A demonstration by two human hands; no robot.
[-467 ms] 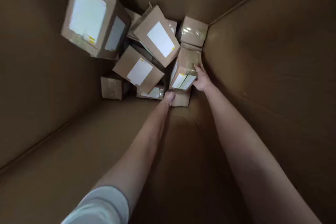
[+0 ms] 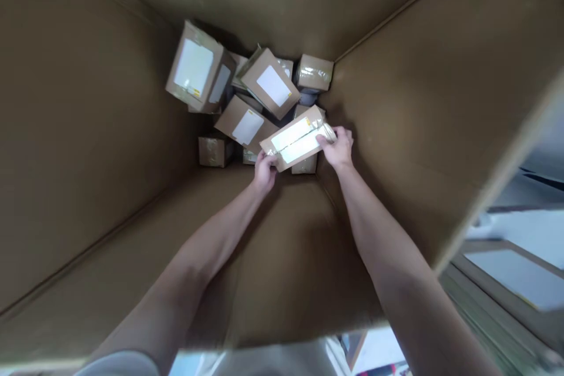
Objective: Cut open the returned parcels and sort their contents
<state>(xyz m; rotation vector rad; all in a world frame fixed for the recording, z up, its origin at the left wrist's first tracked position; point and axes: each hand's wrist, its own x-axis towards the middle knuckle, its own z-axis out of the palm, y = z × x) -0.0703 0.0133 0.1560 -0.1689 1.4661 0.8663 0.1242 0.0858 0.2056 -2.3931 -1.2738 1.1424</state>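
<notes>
A small brown cardboard box (image 2: 273, 145) with a split white label and clear tape is held up between my two hands, tilted. My left hand (image 2: 265, 171) grips its lower left end, the thumb on top. At the upper right end my right hand (image 2: 338, 147) is closed round the box, thumb on the label side. Both arms reach down into a deep, large cardboard carton (image 2: 264, 229). Below and behind the held box, another box (image 2: 304, 165) shows in part at the carton's bottom corner.
Several labelled boxes lie heaped at the bottom: a large one (image 2: 176, 79) at the left, a tilted one (image 2: 288, 104), another (image 2: 227, 116), and a taped box (image 2: 315, 72) in the far corner. The carton's right rim (image 2: 497, 179) has a labelled box (image 2: 520, 273) outside it.
The box has come up off the stack at the right and turned, its label side now facing me. My view has drawn back, bringing the carton's rim into sight.
</notes>
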